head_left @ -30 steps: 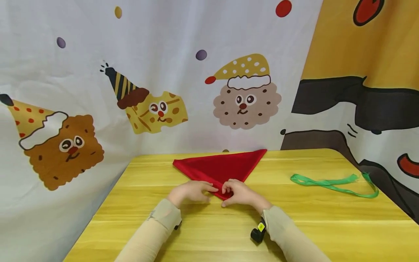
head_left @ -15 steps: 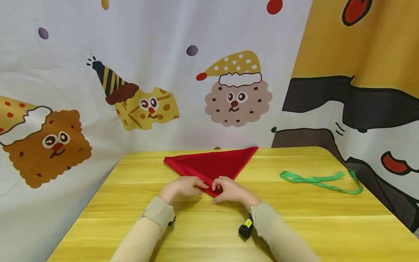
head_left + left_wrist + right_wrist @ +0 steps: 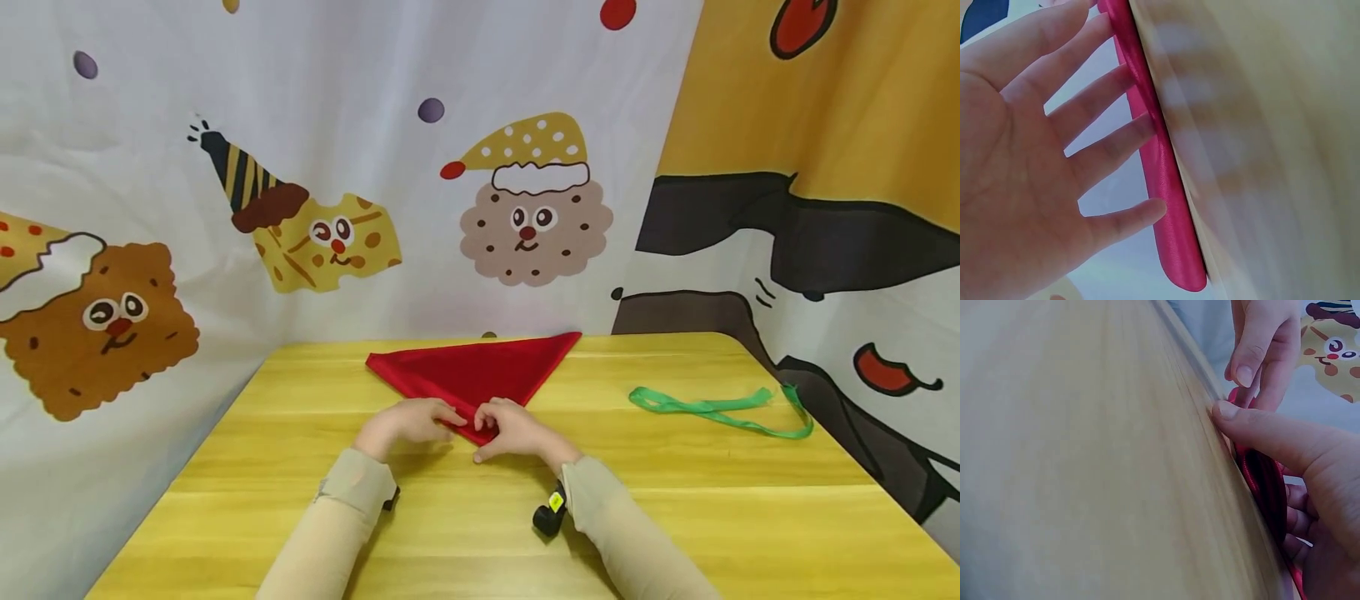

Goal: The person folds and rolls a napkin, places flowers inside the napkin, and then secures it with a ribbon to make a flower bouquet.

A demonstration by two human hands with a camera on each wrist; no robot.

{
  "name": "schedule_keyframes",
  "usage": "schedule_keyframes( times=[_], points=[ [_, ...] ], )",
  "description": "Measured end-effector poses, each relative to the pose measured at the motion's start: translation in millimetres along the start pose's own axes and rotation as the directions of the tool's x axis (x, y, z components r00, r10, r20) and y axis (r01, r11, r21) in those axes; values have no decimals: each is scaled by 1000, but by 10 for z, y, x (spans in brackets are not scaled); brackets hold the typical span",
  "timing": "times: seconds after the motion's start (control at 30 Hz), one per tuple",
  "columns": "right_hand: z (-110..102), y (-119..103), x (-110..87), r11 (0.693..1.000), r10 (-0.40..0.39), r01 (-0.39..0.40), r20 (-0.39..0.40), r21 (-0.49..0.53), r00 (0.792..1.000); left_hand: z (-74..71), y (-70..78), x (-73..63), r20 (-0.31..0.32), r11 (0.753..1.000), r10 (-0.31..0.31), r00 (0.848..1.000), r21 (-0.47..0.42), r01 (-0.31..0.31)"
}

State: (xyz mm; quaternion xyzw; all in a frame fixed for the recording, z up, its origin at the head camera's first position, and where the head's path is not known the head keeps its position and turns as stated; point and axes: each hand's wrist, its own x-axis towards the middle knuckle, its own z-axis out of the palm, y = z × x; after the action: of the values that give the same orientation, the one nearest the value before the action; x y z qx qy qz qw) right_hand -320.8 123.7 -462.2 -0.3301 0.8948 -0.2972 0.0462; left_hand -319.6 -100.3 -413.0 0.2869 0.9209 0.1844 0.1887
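A red cloth [image 3: 476, 371], shaped as a triangle, lies at the far side of the table with its point towards me. My left hand [image 3: 408, 422] is at the left of that point; in the left wrist view its fingers are spread and nearly straight, their tips on the cloth [image 3: 1175, 234]. At the right of the point is my right hand [image 3: 517, 428], its fingers bent over the cloth and its thumb apart from them. The right wrist view has this thumb against the wooden table [image 3: 1116, 462], with a raised fold of cloth [image 3: 1263, 481] beside the fingers.
A green ribbon [image 3: 701, 407] lies loosely looped at the right of the wooden table [image 3: 465, 533]. Behind the table hangs a white curtain [image 3: 345, 75] printed with cartoon biscuits and cheese. A black wrist camera [image 3: 550, 514] sits at my right cuff.
The whole head view has shifted, so the scene sits further left and slightly higher. Both hands stay at the near point of the red cloth, with little change in their fingers.
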Motion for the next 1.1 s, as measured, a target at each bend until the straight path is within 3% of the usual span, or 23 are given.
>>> schedule_keyframes(
  times=[0.17,0.37,0.77,0.93,1.1],
  points=[
    [-64,4,3,1000,-16,15,-37,-16,999,-38,12,26,-2,1000,-14,1000,-11,14],
    [-78,43,-80,995,1,-7,-56,-101,998,0,40,74,40,999,34,999,15,-35],
    [-89,57,-99,997,-59,54,-74,-59,996,-14,24,67,50,997,27,998,69,-30],
    [-71,-41,-109,988,-66,48,-121,-144,990,-28,23,15,52,997,31,998,73,-35],
    [-30,-168,-124,964,-47,14,-119,-265,992,-46,24,-55,58,999,1,998,43,-3]
  ],
)
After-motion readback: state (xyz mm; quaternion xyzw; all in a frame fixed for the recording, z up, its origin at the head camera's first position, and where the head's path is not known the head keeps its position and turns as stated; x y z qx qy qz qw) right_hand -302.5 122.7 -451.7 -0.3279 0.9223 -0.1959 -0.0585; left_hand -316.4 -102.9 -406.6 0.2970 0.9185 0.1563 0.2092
